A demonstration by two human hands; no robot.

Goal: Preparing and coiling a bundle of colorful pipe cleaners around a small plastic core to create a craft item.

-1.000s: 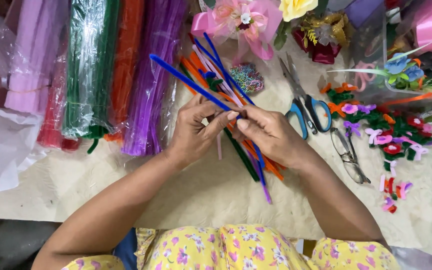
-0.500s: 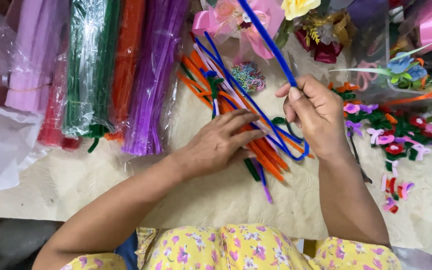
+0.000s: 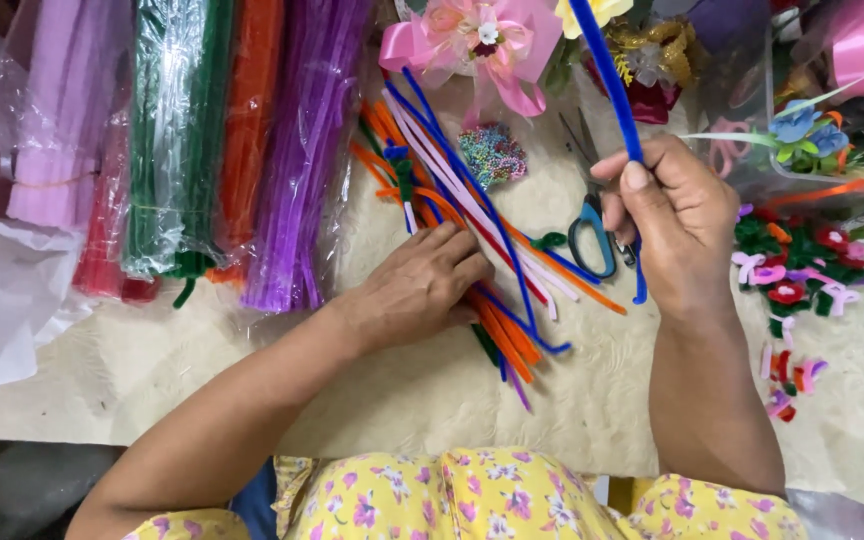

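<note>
My right hand (image 3: 674, 225) grips a blue pipe cleaner (image 3: 607, 75) and holds it upright above the mat, its top leaving the frame and its lower end hanging below my fist. My left hand (image 3: 420, 285) lies flat, fingers together, on a loose heap of pipe cleaners (image 3: 472, 230) in orange, blue, white and red, spread over the cream mat (image 3: 572, 400). Blue-handled scissors (image 3: 592, 225) lie between my two hands, partly behind the right one.
Bagged bundles of pipe cleaners in pink (image 3: 57, 120), green (image 3: 177, 130), orange (image 3: 252, 110) and purple (image 3: 302, 150) lie at the left. A pink ribbon flower (image 3: 482, 40) and a small beaded ball (image 3: 492, 152) sit at the back. Small pipe-cleaner flowers (image 3: 802, 260) crowd the right side.
My right hand has pulled the blue pipe cleaner out of the heap and lifted it up and to the right. The left hand has stayed pressed on the heap.
</note>
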